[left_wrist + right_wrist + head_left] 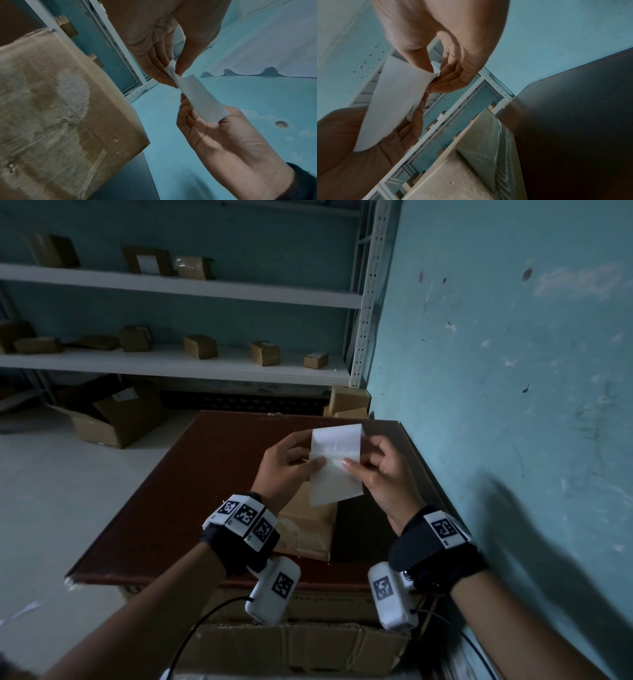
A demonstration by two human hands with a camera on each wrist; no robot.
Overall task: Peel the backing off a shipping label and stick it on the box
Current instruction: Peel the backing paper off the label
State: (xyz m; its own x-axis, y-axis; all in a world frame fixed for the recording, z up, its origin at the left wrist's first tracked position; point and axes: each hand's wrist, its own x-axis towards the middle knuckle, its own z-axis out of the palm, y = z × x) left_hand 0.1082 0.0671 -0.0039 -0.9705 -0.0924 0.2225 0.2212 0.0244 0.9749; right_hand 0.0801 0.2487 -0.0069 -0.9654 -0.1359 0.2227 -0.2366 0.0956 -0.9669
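The white label [337, 463] is held up in the air over the brown table [191, 491], just above the cardboard box [308, 529]. It is pinched on one side by the left hand [287, 463] and on the other side by the right hand [380, 470]. In each wrist view a thumb is seen pressed against fingers with the paper between them. A fold or split line is seen across the middle of the label, so the peeling is judged to be only started. Whether the backing has come apart cannot be told for sure. Nothing is stuck on the box top yet. The backing is left to be pulled off, and then the label is to be pressed onto the box. No words can be read on the label or the box. Only black and white square patterns are seen on the wrist bands [245, 517].
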